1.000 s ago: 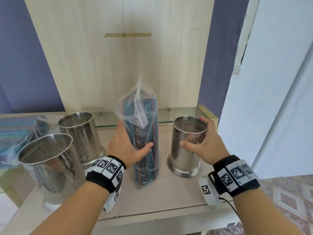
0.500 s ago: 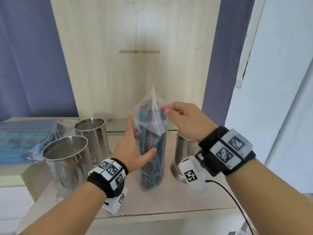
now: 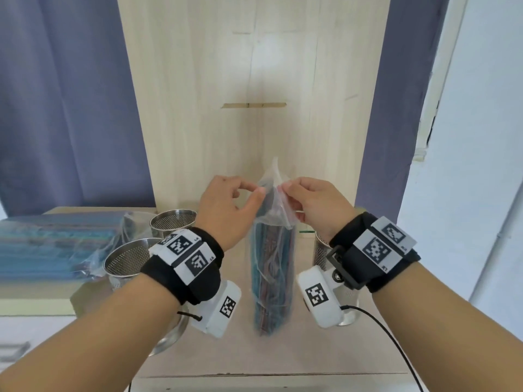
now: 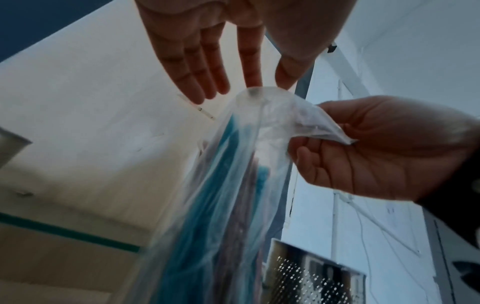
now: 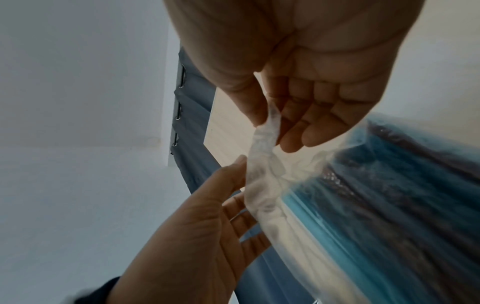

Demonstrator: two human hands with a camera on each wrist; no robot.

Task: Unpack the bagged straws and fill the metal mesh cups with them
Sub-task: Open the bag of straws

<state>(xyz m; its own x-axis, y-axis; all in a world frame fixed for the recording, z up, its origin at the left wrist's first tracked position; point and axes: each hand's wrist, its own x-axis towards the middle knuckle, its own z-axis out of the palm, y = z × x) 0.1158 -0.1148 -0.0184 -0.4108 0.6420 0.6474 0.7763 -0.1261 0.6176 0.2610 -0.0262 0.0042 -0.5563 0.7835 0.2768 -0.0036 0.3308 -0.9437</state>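
Clear plastic bag of straws [image 3: 272, 267] stands upright at centre frame on the pale wood shelf [image 3: 283, 360], w/ blue and dark red straws packed inside. I've got both hands up at the top of it. My left hand [image 3: 226, 210] pinches the left side of the bag mouth btw thumb and index finger, other fingers [image 4: 197, 67] pretty much straight and spread in the left wrist view. My right hand [image 3: 314, 205] pinches the right flap of the plastic btw thumb and fingertips, rest of the fingers [image 5: 309, 115] loosely curled. Bag mouth sits between the two pinches, crumpled film [image 5: 265, 156] bunched up there in the right wrist view.

Mesh cups: two [image 3: 173, 222] [image 3: 127, 258] at centre left of the frame, one behind the other, partly hidden by my left wrist. Third one [image 3: 321, 250] just right of the bag, mostly behind my right wrist band, perforated wall [image 4: 311, 277] shows at lower right of the left wrist view. Can't see any straws in them.

Second bag of straws [image 3: 53, 244] lies flat at far left of the frame, on a lower ledge beside the cups.
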